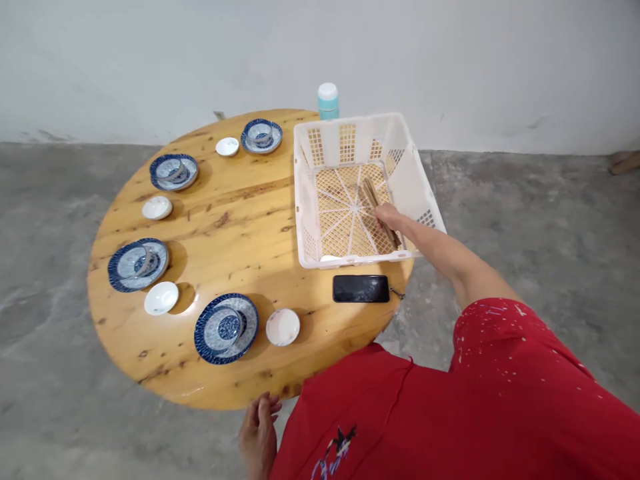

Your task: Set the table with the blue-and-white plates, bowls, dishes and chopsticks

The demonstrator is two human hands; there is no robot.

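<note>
My right hand (389, 215) reaches into the white plastic basket (310, 143) on the right side of the round wooden table (240, 220). Its fingers are closed around a bundle of brown chopsticks (371, 193) that lie on the basket's lattice floor. My left hand (259, 432) hangs below the table's near edge, by my red shirt, with the fingers loosely curled and nothing in them. Several blue-and-white plates, each with a bowl on it, are set round the table's left half; the nearest plate (226, 328) sits by a small white dish (283, 327).
A black phone (361, 289) lies just in front of the basket near the table's edge. A teal bottle with a white cap (328, 101) stands behind the basket. More small white dishes (161, 298) sit between the plates. Bare concrete floor surrounds the table, with a white wall behind.
</note>
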